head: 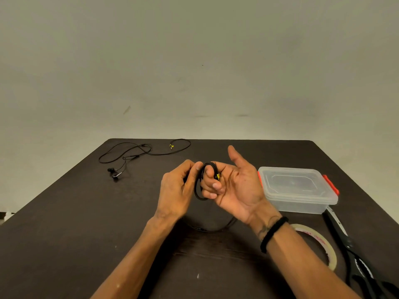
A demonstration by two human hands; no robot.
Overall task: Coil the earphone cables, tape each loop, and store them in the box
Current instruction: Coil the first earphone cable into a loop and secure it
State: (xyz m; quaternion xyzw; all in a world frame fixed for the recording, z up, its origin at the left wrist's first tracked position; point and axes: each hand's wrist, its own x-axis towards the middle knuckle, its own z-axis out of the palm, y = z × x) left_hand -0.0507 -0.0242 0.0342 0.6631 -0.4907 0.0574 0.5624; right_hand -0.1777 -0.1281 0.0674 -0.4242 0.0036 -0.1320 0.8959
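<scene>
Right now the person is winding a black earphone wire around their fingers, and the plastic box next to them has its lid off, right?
Not quite. The head view shows the plastic box with its lid on. The rest is right: the black earphone wire is looped around the right hand's fingers, and the left hand holds it.

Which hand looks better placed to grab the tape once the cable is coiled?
Probably the right hand: the tape roll lies just beside its wrist. It would first have to pass the coil to the left hand.

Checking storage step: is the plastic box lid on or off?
On. The clear lid sits flat atop the plastic box; whether its red clips are latched, cannot tell.
</scene>
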